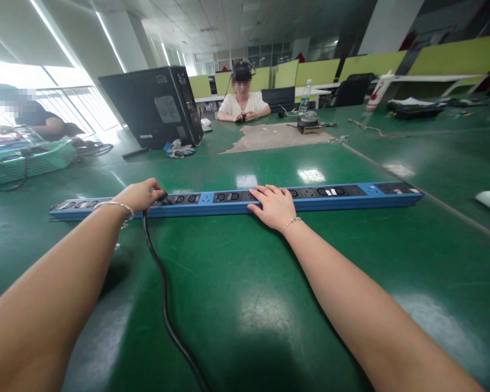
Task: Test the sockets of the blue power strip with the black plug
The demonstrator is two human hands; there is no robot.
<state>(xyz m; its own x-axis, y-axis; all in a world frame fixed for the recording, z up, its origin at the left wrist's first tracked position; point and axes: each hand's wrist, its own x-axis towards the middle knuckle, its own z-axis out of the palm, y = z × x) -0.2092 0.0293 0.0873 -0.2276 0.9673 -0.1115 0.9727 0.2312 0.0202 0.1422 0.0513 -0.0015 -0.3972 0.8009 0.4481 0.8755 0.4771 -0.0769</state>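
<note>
A long blue power strip (228, 207) with black sockets lies across the green table in front of me. My left hand (139, 195) is closed round a black plug (162, 197) at the strip's left part. Whether the plug sits in a socket I cannot tell. From beneath that hand a black power cord (165, 294) runs down toward the near edge of the view. My right hand (274, 206) rests flat on the strip near its middle, fingers spread over the sockets.
A black computer case (147, 109) stands at the back left, with gloves (179, 149) beside it. Far left is a green basket (36, 163) holding cables. Across the table sits a person (244, 103); another person (36, 117) is at left. A bottle (305, 97) stands behind.
</note>
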